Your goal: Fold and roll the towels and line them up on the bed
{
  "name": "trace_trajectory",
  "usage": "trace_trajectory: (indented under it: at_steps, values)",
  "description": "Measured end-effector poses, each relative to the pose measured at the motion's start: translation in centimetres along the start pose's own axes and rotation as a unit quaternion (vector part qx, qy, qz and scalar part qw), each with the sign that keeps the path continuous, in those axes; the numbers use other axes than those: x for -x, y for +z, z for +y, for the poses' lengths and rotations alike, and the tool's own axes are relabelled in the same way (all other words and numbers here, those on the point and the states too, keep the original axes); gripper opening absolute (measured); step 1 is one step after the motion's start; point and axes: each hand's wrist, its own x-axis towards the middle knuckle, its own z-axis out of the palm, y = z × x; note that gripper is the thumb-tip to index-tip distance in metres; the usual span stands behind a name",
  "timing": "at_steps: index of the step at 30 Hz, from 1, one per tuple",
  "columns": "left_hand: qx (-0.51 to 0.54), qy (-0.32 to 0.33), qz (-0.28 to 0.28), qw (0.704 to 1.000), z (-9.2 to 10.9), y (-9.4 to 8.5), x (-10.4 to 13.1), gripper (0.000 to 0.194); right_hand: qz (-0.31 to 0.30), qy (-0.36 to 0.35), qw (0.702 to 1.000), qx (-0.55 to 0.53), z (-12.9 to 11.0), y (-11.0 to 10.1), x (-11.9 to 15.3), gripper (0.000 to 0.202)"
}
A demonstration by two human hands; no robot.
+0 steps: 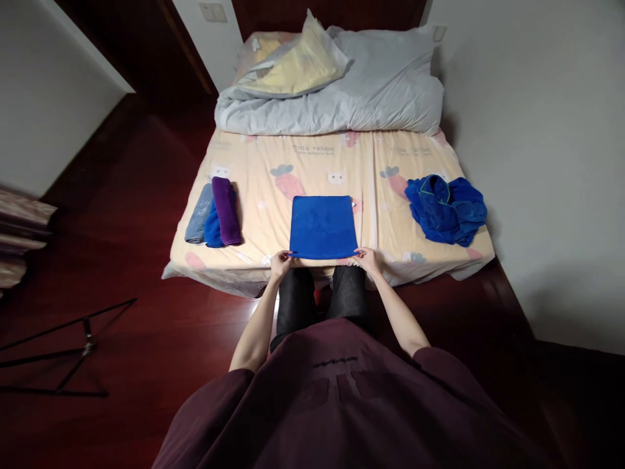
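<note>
Blue cloth (324, 227) underside hidden; black stand (88, 332), patterned fabric (22, 210) cut by left edge; shirt lettering (335, 361) too small.

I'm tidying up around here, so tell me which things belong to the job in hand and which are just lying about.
Job in hand:
flat blue cloth, near corners held by left hand and right hand
probably rolled cloths, crumpled blue cloth

Apparently just lying about:
bunched grey bedding
black stand on the floor
</note>
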Motion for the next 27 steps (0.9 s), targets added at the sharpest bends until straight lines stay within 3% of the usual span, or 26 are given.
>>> trace_trajectory:
  at_steps: [5, 10, 14, 21, 27]
  values:
    - [-0.012, 0.050, 0.028, 0.998, 0.2, 0.2, -1.1, 0.015, 0.034, -0.039, 0.998, 0.027, 0.2, 0.2, -0.9, 0.012]
    - [0.025, 0.091, -0.034, 0.995, -0.2, 0.5, -2.2, 0.014, 0.032, -0.123, 0.990, -0.051, 0.7, 1.4, -1.8, 0.011]
    - [0.038, 0.083, -0.064, 0.994, -0.7, 1.0, -2.9, 0.018, -0.004, -0.095, 0.991, -0.098, 1.4, 2.5, -2.6, 0.023]
    - [0.024, 0.070, -0.048, 0.996, -1.4, 1.4, -4.0, 0.028, 0.029, -0.044, 0.998, -0.016, 2.2, 2.9, -4.2, 0.045]
    - [0.015, 0.074, -0.016, 0.997, -1.7, 1.1, -4.7, 0.030, 0.065, -0.041, 0.997, -0.007, 2.9, 2.8, -5.1, 0.045]
